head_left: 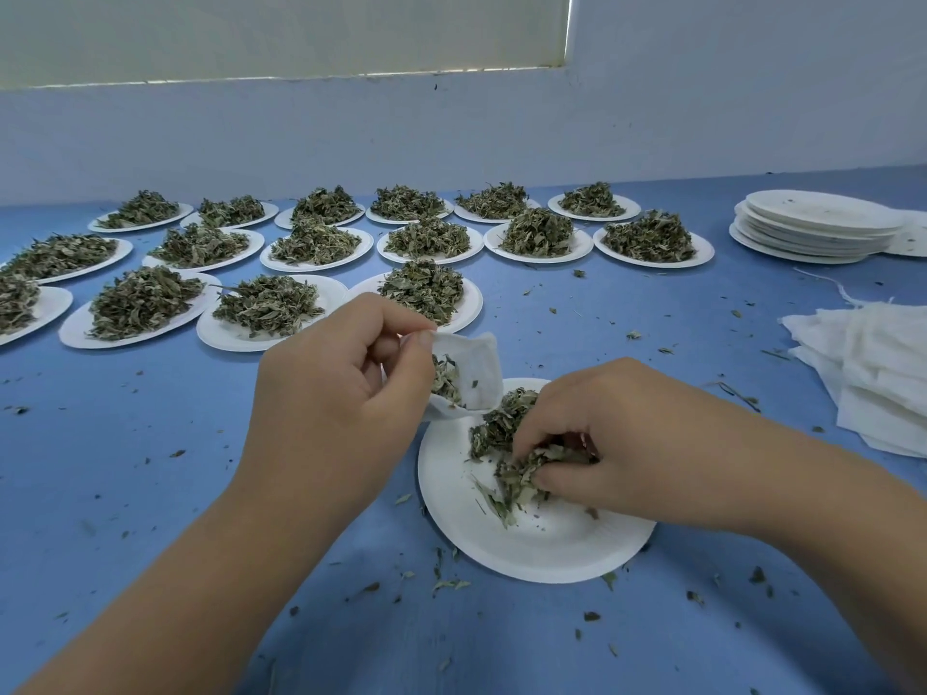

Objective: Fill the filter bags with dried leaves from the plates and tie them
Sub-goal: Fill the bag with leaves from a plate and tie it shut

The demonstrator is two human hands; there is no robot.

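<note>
My left hand (331,393) holds a white filter bag (474,376) by its rim, mouth open toward the right, with some dried leaves inside. The bag hangs over the far edge of a white paper plate (536,544) near the table's front. My right hand (617,438) is on that plate, fingers curled round a clump of dried leaves (521,474). A smaller heap of leaves (501,418) lies on the plate just below the bag.
Several paper plates heaped with dried leaves (311,243) stand in rows across the back of the blue table (150,443). A stack of empty plates (817,228) sits back right, a pile of white filter bags (873,368) at the right edge. Leaf crumbs are scattered about.
</note>
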